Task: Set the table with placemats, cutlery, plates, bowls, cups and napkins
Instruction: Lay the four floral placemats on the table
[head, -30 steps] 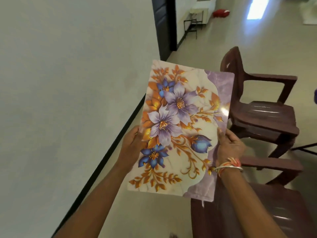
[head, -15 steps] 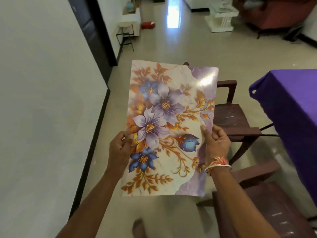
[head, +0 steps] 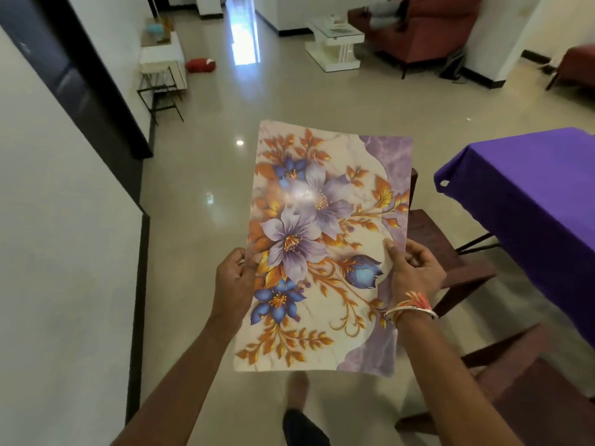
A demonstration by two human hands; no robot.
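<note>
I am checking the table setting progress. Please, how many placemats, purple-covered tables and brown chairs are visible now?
Placemats: 1, the floral placemat held by the left hand and the right hand.
Purple-covered tables: 1, the table.
Brown chairs: 2, the far chair and the near chair.
Total: 4

Both forearms are bare, with no sleeves in sight on either side. The left hand (head: 232,281) wears no ring, watch or band that I can see. Just below the right hand (head: 415,272), a bracelet (head: 413,305) circles the wrist: a thin pale band topped with a bunch of orange, red and white threads. Lower down, a bare foot (head: 297,389) pokes out from a dark trouser leg (head: 304,428).
</note>
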